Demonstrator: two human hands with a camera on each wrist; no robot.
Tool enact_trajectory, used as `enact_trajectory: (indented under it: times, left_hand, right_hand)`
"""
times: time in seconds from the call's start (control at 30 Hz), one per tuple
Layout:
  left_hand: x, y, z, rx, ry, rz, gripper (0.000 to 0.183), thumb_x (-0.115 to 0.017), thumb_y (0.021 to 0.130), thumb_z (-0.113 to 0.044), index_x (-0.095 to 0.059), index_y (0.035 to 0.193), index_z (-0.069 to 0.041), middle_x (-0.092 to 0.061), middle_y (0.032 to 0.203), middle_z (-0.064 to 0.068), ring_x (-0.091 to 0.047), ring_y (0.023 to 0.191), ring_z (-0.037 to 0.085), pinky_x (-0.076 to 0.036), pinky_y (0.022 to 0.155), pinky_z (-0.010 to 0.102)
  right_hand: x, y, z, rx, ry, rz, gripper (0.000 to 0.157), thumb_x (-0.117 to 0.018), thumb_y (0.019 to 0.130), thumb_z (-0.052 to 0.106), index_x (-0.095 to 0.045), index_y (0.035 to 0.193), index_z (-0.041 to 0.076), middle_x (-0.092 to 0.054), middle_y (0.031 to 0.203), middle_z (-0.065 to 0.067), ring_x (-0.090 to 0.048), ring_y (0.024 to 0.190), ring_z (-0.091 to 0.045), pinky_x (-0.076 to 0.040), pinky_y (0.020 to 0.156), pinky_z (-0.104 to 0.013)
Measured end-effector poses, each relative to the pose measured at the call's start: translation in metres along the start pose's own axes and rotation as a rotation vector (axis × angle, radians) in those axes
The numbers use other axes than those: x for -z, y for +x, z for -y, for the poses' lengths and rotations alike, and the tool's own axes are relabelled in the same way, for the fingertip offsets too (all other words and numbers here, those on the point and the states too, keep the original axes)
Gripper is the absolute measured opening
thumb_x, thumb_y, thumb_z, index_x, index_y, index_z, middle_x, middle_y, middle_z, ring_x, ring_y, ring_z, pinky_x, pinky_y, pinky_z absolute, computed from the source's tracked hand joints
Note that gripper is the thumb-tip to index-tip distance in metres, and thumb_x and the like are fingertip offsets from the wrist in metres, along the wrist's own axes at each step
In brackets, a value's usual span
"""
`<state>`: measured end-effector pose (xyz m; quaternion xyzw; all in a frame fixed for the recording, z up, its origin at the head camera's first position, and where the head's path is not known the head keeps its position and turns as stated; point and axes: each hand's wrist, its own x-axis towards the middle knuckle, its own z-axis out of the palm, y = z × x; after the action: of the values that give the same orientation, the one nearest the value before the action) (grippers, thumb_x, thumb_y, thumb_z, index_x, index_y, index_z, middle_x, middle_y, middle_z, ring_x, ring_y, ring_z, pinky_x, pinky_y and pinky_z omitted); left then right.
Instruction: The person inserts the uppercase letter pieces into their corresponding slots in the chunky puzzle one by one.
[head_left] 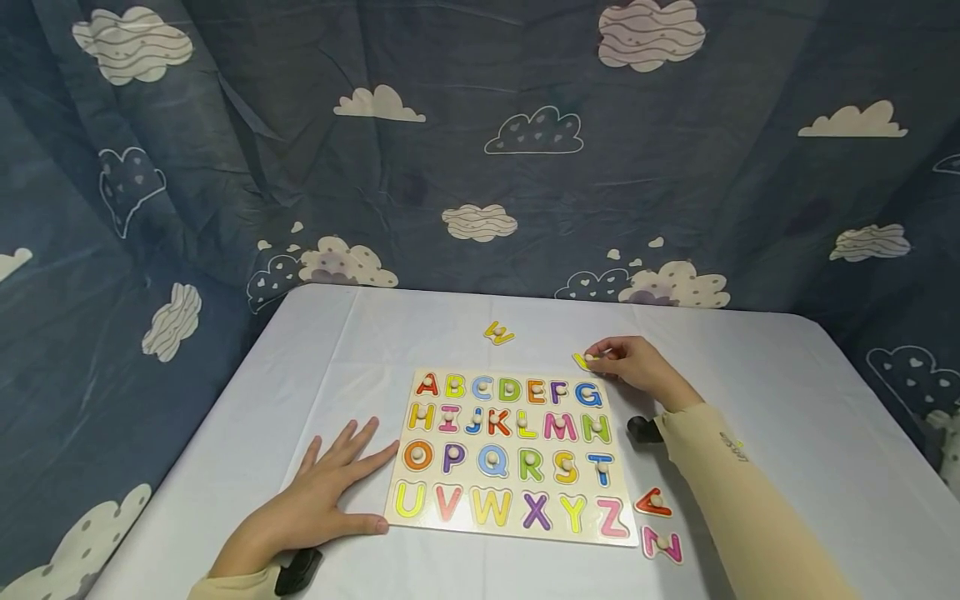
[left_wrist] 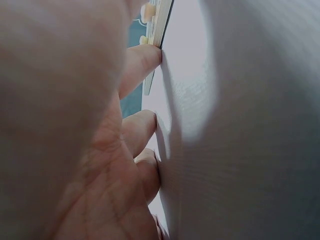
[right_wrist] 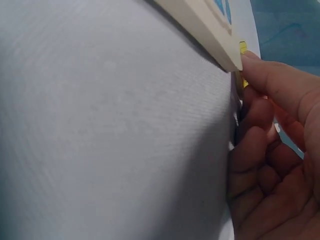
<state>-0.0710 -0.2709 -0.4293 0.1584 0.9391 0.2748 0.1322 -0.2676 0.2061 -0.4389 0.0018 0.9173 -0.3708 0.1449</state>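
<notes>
The wooden alphabet puzzle board (head_left: 551,536) lies on the white table. My left hand (head_left: 322,500) is spread flat on the cloth, index finger and thumb touching the board's left edge. Past the board's top right corner, my right hand (head_left: 637,367) pinches a yellow letter piece (head_left: 581,362) between thumb and fingers, low at the table. The fingers hide much of this piece, so its letter cannot be told. In the right wrist view, the yellow piece (right_wrist: 243,47) shows behind the board's corner. Pieces with knobs fill the upper three rows; the bottom row, U to Z, shows no knobs.
A yellow W-shaped piece (head_left: 498,333) lies behind the board. Right of the board's lower corner are a red V-shaped piece (head_left: 651,503) and a pink Z-shaped piece (head_left: 672,547), beside the right sleeve (head_left: 750,500). A dark cloud-print curtain (head_left: 420,183) hangs behind the table.
</notes>
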Motion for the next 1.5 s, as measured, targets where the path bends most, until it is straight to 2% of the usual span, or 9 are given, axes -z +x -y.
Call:
enact_trajectory:
  times: [0.33,0.77,1.27,1.5]
  left_hand:
    - [-0.001,-0.001,-0.001,-0.007,0.0,-0.005,0.101,-0.089,0.072,-0.068,-0.051,0.161,-0.035,-0.025,0.18,0.011,-0.012,0.166,0.051,0.002,0.124,0.082]
    - [0.002,0.001,-0.002,-0.027,0.002,-0.01,0.1,-0.087,0.074,-0.068,-0.051,0.161,-0.034,-0.024,0.18,0.012,-0.012,0.166,0.051,0.002,0.124,0.083]
    - [0.0,0.001,-0.002,-0.014,-0.002,-0.006,0.101,-0.089,0.073,-0.067,-0.051,0.161,-0.034,-0.024,0.18,0.012,-0.012,0.166,0.05,0.002,0.124,0.082]
    - [0.0,-0.001,-0.002,-0.011,-0.008,-0.009,0.101,-0.089,0.073,-0.065,-0.052,0.16,-0.033,-0.025,0.18,0.013,-0.013,0.166,0.051,0.001,0.124,0.083]
  right_hand:
    - [0.001,0.0,0.004,-0.007,-0.02,0.002,0.032,-0.077,0.101,0.025,-0.072,0.125,0.005,-0.056,0.097,-0.009,-0.054,0.09,-0.022,-0.048,0.072,-0.025]
    - [0.004,-0.006,0.008,0.026,-0.049,-0.009,0.03,-0.074,0.103,0.023,-0.069,0.125,0.003,-0.057,0.1,-0.01,-0.054,0.093,-0.022,-0.049,0.073,-0.024]
    - [0.005,-0.02,-0.002,0.041,-0.038,-0.028,0.031,-0.074,0.103,0.021,-0.067,0.122,-0.002,-0.058,0.096,-0.007,-0.054,0.084,-0.018,-0.05,0.065,-0.023]
    - [0.008,-0.031,-0.003,0.065,-0.025,-0.037,0.03,-0.072,0.104,0.023,-0.068,0.119,-0.002,-0.058,0.09,-0.005,-0.053,0.077,-0.017,-0.045,0.059,-0.024]
